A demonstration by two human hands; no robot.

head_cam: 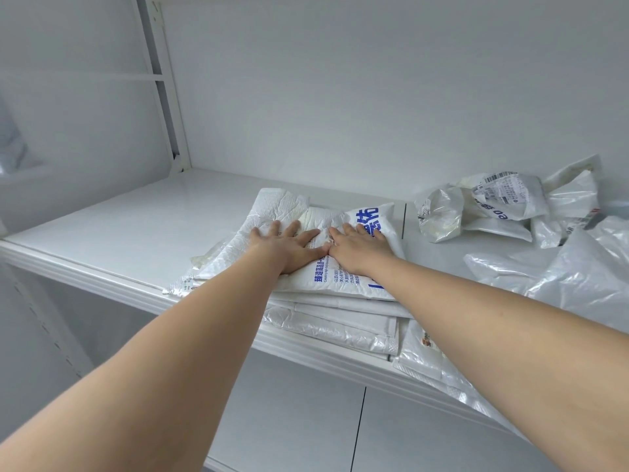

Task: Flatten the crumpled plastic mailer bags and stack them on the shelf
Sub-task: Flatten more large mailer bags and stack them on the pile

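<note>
**Tally on the shelf**

One shelf (112,229), with one upright post (168,97) at its back left corner. Two grips, both bare hands: the left grip (289,248) and the right grip (359,250).

One stack of flattened mailer bags (340,313). At least five layers show at its front edge, and the full number cannot be told. One top mailer (343,279) carries large blue print.

One heap of crumpled mailer bags (575,277), about five with outlines merging. One barcode label (502,180) shows among them.

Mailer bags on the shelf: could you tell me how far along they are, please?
Done: a stack of flattened bags sits at the shelf edge. In hand: left hand and right hand press a blue-printed bag onto it. Left: crumpled bags at right.
</note>
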